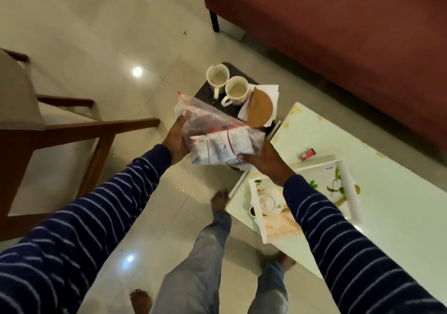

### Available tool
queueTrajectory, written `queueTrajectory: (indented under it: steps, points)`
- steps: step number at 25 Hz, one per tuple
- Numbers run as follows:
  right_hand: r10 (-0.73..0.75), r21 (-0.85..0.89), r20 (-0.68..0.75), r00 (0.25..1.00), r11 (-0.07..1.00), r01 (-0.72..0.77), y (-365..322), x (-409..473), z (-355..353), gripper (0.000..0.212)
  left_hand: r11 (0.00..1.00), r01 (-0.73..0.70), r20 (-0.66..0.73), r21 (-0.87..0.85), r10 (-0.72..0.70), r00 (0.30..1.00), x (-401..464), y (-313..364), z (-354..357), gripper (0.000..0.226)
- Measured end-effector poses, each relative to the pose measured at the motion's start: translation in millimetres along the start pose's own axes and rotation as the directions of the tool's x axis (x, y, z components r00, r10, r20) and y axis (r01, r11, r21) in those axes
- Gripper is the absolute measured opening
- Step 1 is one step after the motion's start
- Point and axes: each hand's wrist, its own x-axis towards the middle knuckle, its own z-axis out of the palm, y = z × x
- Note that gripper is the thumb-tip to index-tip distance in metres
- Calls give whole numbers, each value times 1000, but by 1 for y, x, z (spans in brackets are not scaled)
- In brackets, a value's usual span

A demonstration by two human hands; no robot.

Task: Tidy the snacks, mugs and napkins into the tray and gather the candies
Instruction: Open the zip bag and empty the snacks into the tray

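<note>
Striped sleeves: both forearms (101, 219) reached forward and down over the tiled floor (96, 35), nearest the lens.
Left hand: the left hand (175, 144) cupped the left end of a clear zip bag of snack packets (215, 139), fingers curled under it and mostly hidden by the plastic.
Right hand: the right hand (263, 162) gripped the bag's lower right corner, thumb on top, fingers wrapped beneath.
Bag: held in the air between the dark side table (205, 93) and the white coffee table (399, 205), tilted, with loose plastic flaring at the upper left.
Tray: the white tray (348, 180) sat on the coffee table under the right forearm, with a white teapot (267, 201) at its near end and bare floor at its far end.
Mugs and napkins: two white mugs (238, 91) stood touching on the side table, beside napkins (268, 91) under a round cork coaster (260, 109); not yet in the tray.
Candy: one red candy wrapper (307, 155) lay on the coffee table just beyond the tray.
Risk, slippery grip: the thin plastic looked likely to slide, and packets could shift toward the lower end and drop.
Risk, crowding: swinging the bag across might knock the teapot, since the right arm crossed directly over it.
Risk, seal: whether the zip was closed could not be told; if open, contents might spill.
</note>
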Motion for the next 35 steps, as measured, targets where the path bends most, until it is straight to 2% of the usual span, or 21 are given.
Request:
queueTrajectory:
  steps: [2,5,6,8,9,11,13,15,17,20,23,25,26,29,32,33,35]
  points:
    - [-94,-80,-73,993,993,88,-13,-37,-12,66,996,-17,47,-88,21,999,-24,18,28,84]
    - [-319,-230,-150,936,932,281,-32,-99,-39,43,989,-57,221,-134,85,972,-59,51,81,98]
    - [-382,-285,-171,908,902,325,-42,-121,-49,39,989,-85,269,-121,115,956,-72,63,102,96]
    - [-470,-366,-221,854,852,374,-62,-166,-69,38,980,-197,286,43,177,942,-96,81,144,79]
    - [-505,-405,-255,825,830,383,-70,-189,-81,42,958,-253,291,134,206,934,-109,88,167,66]
    - [-548,-478,-300,780,795,374,-80,-227,-104,51,920,-332,312,208,259,914,-131,95,206,43]
    - [-597,-538,-317,737,753,378,-88,-272,-129,50,885,-403,359,235,306,882,-159,99,251,35]
    - [-622,-569,-323,713,730,379,-94,-318,-153,48,853,-464,431,238,335,838,-191,96,296,40]
    - [-634,-572,-304,711,718,396,-95,-357,-174,52,826,-510,473,242,359,805,-219,87,331,43]
    - [-685,-595,-272,675,671,441,-98,-412,-204,51,730,-625,555,275,411,723,-261,70,377,36]
    - [-796,-638,-300,526,578,510,-119,-457,-232,42,643,-691,614,331,410,675,-292,49,418,38]
    - [-864,-723,-287,414,478,498,-142,-479,-246,45,609,-709,641,355,393,659,-306,38,442,40]
    - [-886,-764,-264,382,434,478,-155,-488,-251,47,586,-722,650,369,393,651,-312,35,454,43]
    - [-921,-851,-123,369,290,439,-202,-506,-248,49,537,-756,683,376,391,617,-327,31,477,41]
    - [-922,-864,10,387,186,467,-245,-513,-226,47,562,-755,663,337,428,614,-343,35,497,35]
    - [-927,-873,38,372,150,464,-257,-512,-216,44,554,-772,653,311,465,597,-348,37,503,33]
    - [-945,-886,70,320,88,456,-277,-507,-197,34,470,-832,659,294,531,533,-351,43,509,26]
